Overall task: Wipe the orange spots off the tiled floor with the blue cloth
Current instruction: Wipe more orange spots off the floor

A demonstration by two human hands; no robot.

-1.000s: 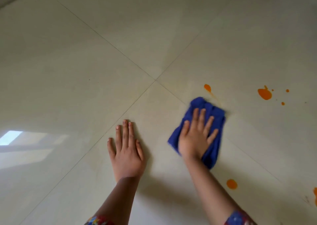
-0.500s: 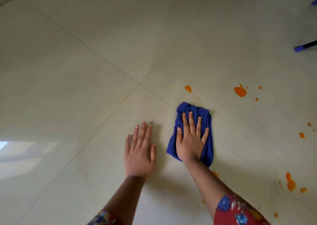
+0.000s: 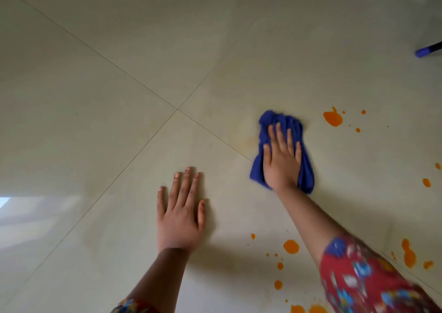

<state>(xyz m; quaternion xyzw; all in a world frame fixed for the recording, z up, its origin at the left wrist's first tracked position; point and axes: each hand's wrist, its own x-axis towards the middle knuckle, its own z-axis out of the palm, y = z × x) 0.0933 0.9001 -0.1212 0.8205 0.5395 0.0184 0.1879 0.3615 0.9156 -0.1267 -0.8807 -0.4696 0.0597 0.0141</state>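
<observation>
My right hand (image 3: 281, 158) lies flat with straight fingers on the crumpled blue cloth (image 3: 306, 171), pressing it to the pale tiled floor (image 3: 119, 73). A large orange spot (image 3: 333, 118) with small droplets sits just right of the cloth. A faint orange smear (image 3: 247, 138) shows left of the cloth. More orange spots lie near my right forearm (image 3: 291, 246), at the far right (image 3: 408, 254) and along the bottom edge (image 3: 297, 309). My left hand (image 3: 179, 214) rests flat on the floor, fingers spread, holding nothing.
Grout lines cross at a tile corner (image 3: 177, 109) up and left of the cloth. A dark stick with a blue tip (image 3: 428, 50) reaches in at the upper right edge. A bright window reflection (image 3: 4, 201) lies on the floor at the far left.
My right hand has pushed the cloth forward and to the right, over the small orange spot that lay ahead of it. The view has shifted, showing more spots at the bottom right.
</observation>
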